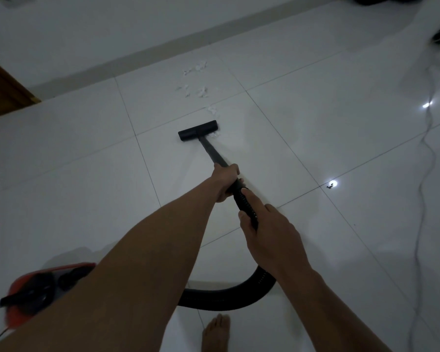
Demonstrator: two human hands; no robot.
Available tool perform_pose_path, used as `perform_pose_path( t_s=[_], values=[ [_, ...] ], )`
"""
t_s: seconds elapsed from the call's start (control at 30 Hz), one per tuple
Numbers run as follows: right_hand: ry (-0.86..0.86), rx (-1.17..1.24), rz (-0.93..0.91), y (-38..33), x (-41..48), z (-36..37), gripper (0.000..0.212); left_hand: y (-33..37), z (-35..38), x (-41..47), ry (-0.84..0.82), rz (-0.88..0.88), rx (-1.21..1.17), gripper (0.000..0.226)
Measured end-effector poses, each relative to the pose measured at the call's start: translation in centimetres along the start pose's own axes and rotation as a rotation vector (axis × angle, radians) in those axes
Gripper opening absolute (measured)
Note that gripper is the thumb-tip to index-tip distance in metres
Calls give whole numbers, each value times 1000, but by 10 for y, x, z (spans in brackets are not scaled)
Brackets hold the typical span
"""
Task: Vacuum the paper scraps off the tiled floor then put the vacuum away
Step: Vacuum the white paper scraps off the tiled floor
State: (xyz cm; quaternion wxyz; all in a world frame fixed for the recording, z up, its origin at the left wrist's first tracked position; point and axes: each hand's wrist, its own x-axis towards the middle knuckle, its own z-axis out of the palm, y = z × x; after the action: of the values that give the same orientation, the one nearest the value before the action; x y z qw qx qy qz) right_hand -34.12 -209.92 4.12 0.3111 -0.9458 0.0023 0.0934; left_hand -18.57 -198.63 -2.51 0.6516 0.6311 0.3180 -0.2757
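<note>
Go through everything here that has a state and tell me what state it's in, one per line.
Left hand: gripping the wand.
Right hand: gripping the ribbed hose handle.
Floor nozzle: flat on the tiles.
Paper scraps: mostly unvacuumed, scattered beyond the nozzle.
Hose: curved along the floor.
Red vacuum body: on the floor.

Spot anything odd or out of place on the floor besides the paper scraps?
Yes: a small dark bit lies alone on the tile right of the wand, beside a light glare; too small to identify. A loose white cable snakes along the right side. Paper scraps remain ahead of the vacuum head.

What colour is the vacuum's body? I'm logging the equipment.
Red-orange with black parts; the vacuum body shows, blurred, in the head view.
</note>
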Motion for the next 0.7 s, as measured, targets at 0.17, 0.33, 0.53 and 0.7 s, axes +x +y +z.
perform_pose_path(
  t_s=[0.17, 0.33, 0.53, 0.7],
  values=[
    [-1, 12, -11, 12, -23, -10, 51, -15, 11, -18, 7, 9, -5, 57],
    [-17, 38, -2, 26, -47, -15, 53, -30, 26, -37, -7, 16, -16, 52],
    [-26, 52, -3, 43, -66, -18, 53, -49, 41, -44, 2, 30, -12, 51],
    [-31, 54, -8, 58, -66, -16, 53, -58, 50, -41, 17, 25, -17, 49]
  ],
)
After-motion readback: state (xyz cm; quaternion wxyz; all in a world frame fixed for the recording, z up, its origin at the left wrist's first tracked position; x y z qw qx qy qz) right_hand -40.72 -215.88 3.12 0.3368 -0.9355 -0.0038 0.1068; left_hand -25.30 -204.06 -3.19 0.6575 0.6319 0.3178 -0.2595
